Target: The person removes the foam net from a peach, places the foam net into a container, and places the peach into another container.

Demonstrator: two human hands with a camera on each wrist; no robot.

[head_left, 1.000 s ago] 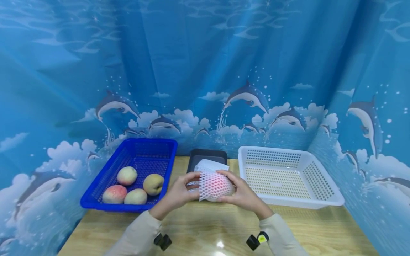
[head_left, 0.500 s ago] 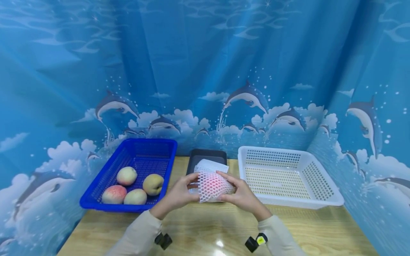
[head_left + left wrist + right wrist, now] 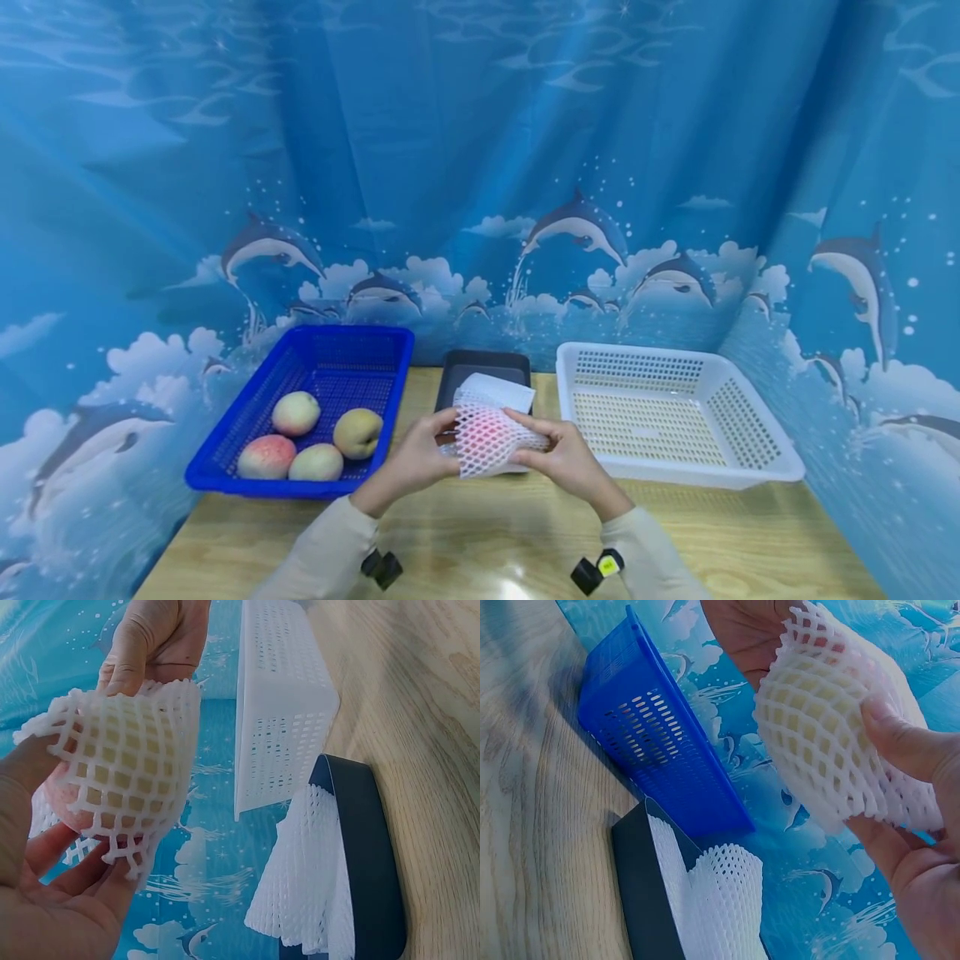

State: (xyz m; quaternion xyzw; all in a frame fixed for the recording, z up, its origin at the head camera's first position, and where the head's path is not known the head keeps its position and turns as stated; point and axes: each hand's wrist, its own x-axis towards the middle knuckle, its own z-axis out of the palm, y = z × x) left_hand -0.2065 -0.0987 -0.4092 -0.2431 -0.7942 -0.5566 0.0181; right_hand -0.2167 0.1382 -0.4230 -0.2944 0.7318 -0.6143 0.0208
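Mid-table in the head view, a pink and pale-yellow peach (image 3: 64, 799) sits inside a white foam fruit net (image 3: 486, 442). My left hand (image 3: 420, 457) holds the peach at the net's left end, its fingers and thumb curled around the opening. From the other side my right hand (image 3: 572, 460) pinches the gathered right end of the net between thumb and fingers. Pink skin shows through the mesh and at the left opening in the left wrist view. Behind the hands, a dark tray (image 3: 491, 360) holds more white foam nets (image 3: 495, 389).
To the left is a blue plastic basket (image 3: 408, 350) with several peaches (image 3: 317, 461) in its near half. A white plastic basket (image 3: 678, 472) stands at the right. Both are on a wooden table (image 3: 480, 525), with a blue dolphin-print curtain (image 3: 480, 167) behind.
The net's right end has narrowed between my right fingers, and the peach's pink patch has moved left within the mesh. Both hands have shifted slightly left; the baskets have stayed put.
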